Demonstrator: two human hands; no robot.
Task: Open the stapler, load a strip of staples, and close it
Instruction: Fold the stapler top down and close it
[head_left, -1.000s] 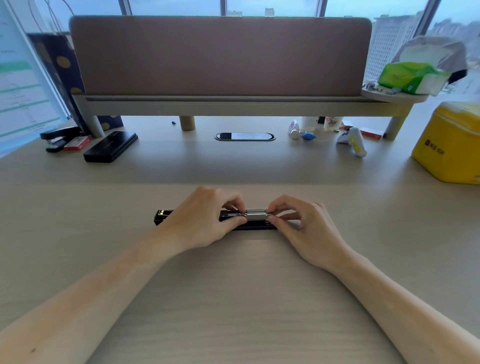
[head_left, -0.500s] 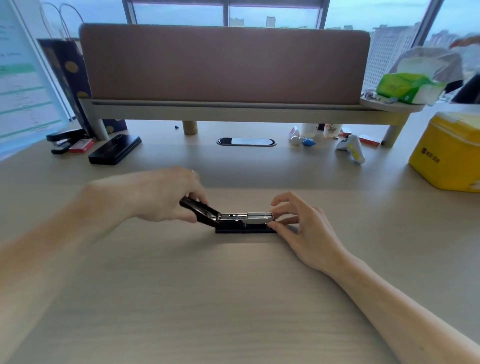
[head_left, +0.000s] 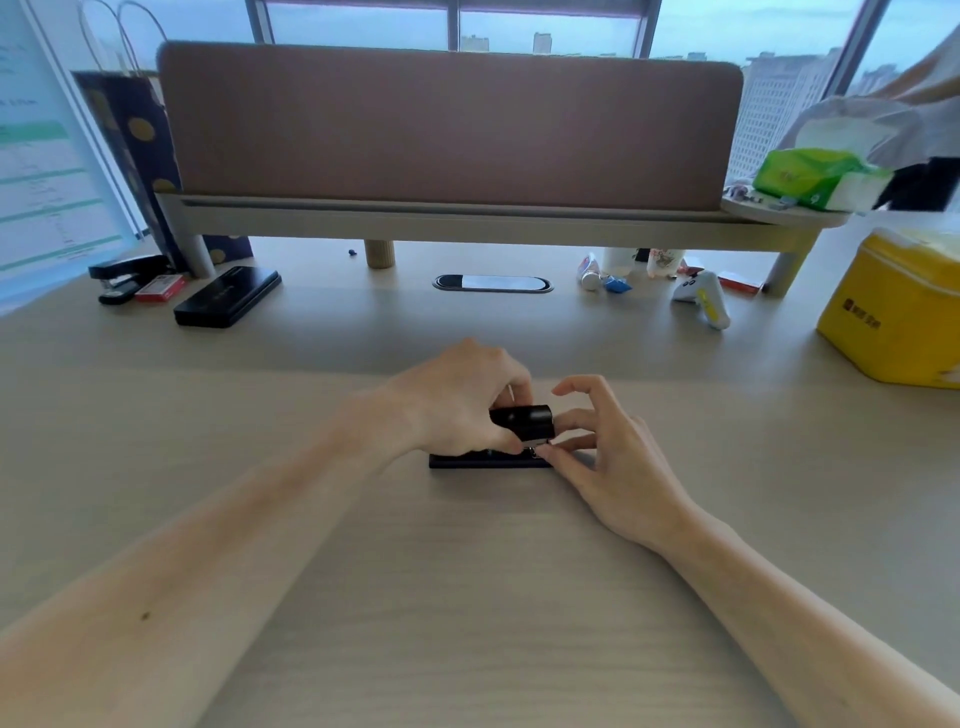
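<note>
Well to the left of the left grip and farther back, a second black stapler (head_left: 127, 276), a small red box (head_left: 160, 288) and a flat black case (head_left: 227, 297) lie on the pale wood worktop (head_left: 467, 597). The left hand (head_left: 457, 400) reaches in from the left, its grip clamped on the black top cover (head_left: 521, 419) of the stapler (head_left: 488, 460), thumb below and fingers over the top; the cover is held raised above the base, its right end nearest the other hand. The stapler's dark base lies flat on the worktop directly beneath the left grip, running left to right. Just to the right, the right hand (head_left: 618, 462) rests beside the stapler's right end, thumb and forefinger pinched together on the small metal front tip (head_left: 535, 452), the other fingers spread and lifted. Far to the right of that grip a yellow tin (head_left: 898, 317) stands near the worktop's edge, with a white and yellow gadget (head_left: 704, 301) lying between tin and hands, farther back.
</note>
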